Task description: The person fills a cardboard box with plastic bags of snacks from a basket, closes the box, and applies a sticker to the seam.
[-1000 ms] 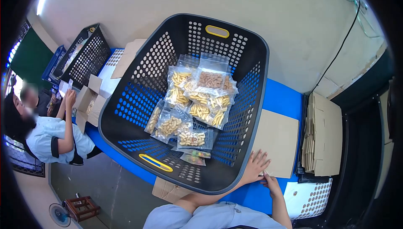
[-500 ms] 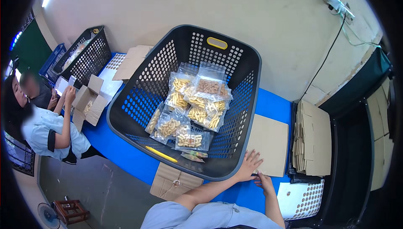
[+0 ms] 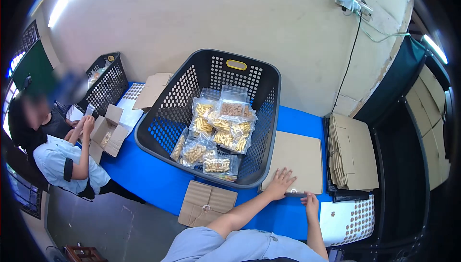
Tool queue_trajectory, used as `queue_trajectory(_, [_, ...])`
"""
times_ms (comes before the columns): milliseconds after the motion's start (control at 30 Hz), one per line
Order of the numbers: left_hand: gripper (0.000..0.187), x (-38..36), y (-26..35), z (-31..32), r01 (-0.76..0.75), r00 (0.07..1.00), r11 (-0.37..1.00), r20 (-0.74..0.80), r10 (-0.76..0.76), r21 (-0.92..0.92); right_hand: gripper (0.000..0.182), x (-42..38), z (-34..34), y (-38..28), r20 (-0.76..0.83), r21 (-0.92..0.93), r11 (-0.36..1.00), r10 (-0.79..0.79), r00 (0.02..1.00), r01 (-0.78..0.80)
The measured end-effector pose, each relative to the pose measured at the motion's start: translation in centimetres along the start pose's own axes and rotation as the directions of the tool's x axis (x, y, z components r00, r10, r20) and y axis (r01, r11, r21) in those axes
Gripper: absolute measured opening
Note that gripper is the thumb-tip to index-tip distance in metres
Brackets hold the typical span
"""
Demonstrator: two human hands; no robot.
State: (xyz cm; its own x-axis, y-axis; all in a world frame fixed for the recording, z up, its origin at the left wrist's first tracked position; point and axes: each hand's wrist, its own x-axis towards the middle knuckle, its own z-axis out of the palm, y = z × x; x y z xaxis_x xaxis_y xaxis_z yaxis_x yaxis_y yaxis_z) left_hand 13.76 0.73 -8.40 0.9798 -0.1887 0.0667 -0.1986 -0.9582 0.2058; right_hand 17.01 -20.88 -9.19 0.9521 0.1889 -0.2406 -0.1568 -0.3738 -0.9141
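My left hand (image 3: 281,184) lies flat with spread fingers on the front left part of a closed, flat cardboard box (image 3: 298,158). A small round sticker (image 3: 293,191) shows at the box's front edge, between my hands. At the front right corner, my right hand (image 3: 311,205) has its fingertips by the edge, loosely bent and apart, with nothing visible in them. To the left stands a large black perforated basket (image 3: 165,149) holding several clear bags of yellow and brown pieces (image 3: 221,127). Beside my right hand is a sheet of round stickers (image 3: 348,219).
Stacked folded cardboard (image 3: 353,154) stands at the right on the blue table (image 3: 144,178). Another cardboard box (image 3: 207,203) with a round sticker lies at the front edge. At left, a co-worker (image 3: 67,161) handles something small above an open carton (image 3: 109,134).
My right hand has moved right, away from my left hand, along the box's front edge. The sticker there now shows. My left hand stays on the box; the whole view has shifted.
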Motion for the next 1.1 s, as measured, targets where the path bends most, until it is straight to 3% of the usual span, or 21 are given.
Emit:
queue_trajectory(33, [0.090, -0.1, 0.1, -0.2, 0.001, 1.000, 1.000, 0.008, -0.001, 0.010, 0.044, -0.8, 1.3, -0.4, 0.021, -0.006, 0.991, -0.136, 0.991, 0.136])
queue_trajectory(67, [0.092, -0.2, 0.1, -0.5, -0.008, 1.000, 0.999, -0.007, 0.007, -0.050, 0.044, -2.0, 2.2, -0.9, 0.029, 0.008, 0.991, -0.134, 0.991, 0.134])
queue_trajectory(133, [0.094, -0.7, -0.1, -0.2, 0.008, 1.000, 0.996, -0.019, -0.009, -0.088, 0.047, -4.0, 3.8, -2.1, 0.201, -0.294, 0.944, -0.092, 0.975, 0.150])
queue_trajectory(167, [0.093, -0.9, 0.0, 0.2, -0.008, 0.998, 0.993, -0.061, 0.001, -0.114, 0.051, -4.5, 4.1, -1.8, 0.218, -0.395, 0.903, -0.089, 0.972, 0.172])
queue_trajectory(200, [0.093, -1.0, -0.1, 0.6, -0.030, 0.994, 0.990, -0.108, 0.016, -0.137, 0.051, -5.1, 4.3, -2.2, 0.234, -0.382, 0.904, -0.109, 0.966, 0.194])
queue_trajectory(267, [0.091, -1.5, -0.2, 0.5, -0.033, 0.992, 0.990, -0.128, 0.016, -0.136, 0.053, -6.2, 3.7, -2.9, 0.167, -0.638, 0.741, -0.131, 0.977, 0.208])
queue_trajectory(467, [0.090, -3.5, 0.6, -0.6, 0.002, 0.999, 0.989, -0.043, -0.009, -0.145, 0.054, -5.7, 1.5, -2.2, 0.021, -0.656, 0.744, -0.150, 0.988, 0.127])
queue_trajectory(533, [0.091, -4.2, 0.9, -0.1, -0.002, 0.999, 0.989, -0.051, -0.005, -0.147, 0.055, -5.9, 1.5, -3.0, 0.007, -0.485, 0.864, -0.150, 0.989, 0.135])
queue_trajectory(567, [0.091, -4.7, 1.1, 0.1, -0.010, 0.998, 0.989, -0.058, 0.002, -0.146, 0.055, -5.9, 1.8, -2.6, 0.021, -0.487, 0.861, -0.154, 0.988, 0.144])
queue_trajectory(633, [0.090, -5.7, 1.6, 0.3, -0.012, 0.999, 0.990, -0.039, 0.007, -0.143, 0.059, -6.1, 2.5, -1.3, 0.168, -0.445, 0.810, -0.343, 0.924, 0.382])
queue_trajectory(667, [0.090, -6.1, 1.9, 0.4, -0.032, 0.999, 0.990, -0.017, 0.030, -0.140, 0.059, -6.4, 2.7, -0.7, 0.181, -0.440, 0.807, -0.351, 0.919, 0.395])
queue_trajectory(733, [0.088, -6.9, 2.1, 0.1, -0.032, 0.999, 0.987, -0.006, 0.031, -0.159, 0.057, -7.6, 3.3, -0.9, 0.388, -0.486, 0.767, -0.240, 0.890, 0.419])
queue_trajectory(767, [0.088, -7.1, 2.3, -0.1, -0.037, 0.999, 0.988, 0.006, 0.038, -0.148, 0.058, -8.6, 3.2, -1.8, 0.389, -0.531, 0.784, -0.111, 0.915, 0.321])
queue_trajectory(800, [0.088, -7.3, 2.5, -0.1, -0.043, 0.999, 0.989, 0.018, 0.046, -0.138, 0.058, -8.7, 3.1, -1.4, 0.393, -0.529, 0.785, -0.111, 0.913, 0.323])
queue_trajectory(900, [0.084, -7.0, 3.0, 0.0, -0.021, 1.000, 0.991, 0.001, 0.022, -0.132, 0.058, -9.1, 2.6, -0.5, 0.344, -0.600, 0.680, -0.256, 0.903, 0.422])
queue_trajectory(967, [0.081, -6.6, 3.3, 0.8, -0.012, 1.000, 0.991, -0.015, 0.010, -0.135, 0.059, -9.5, 2.1, -1.0, 0.210, -0.647, 0.708, -0.190, 0.959, 0.282])
queue_trajectory(1100, [0.071, -5.9, 3.3, 1.7, 0.004, 0.996, 0.998, -0.088, -0.010, -0.068, 0.056, -9.4, 1.9, 0.0, 0.121, -0.595, 0.769, -0.200, 0.972, 0.233])
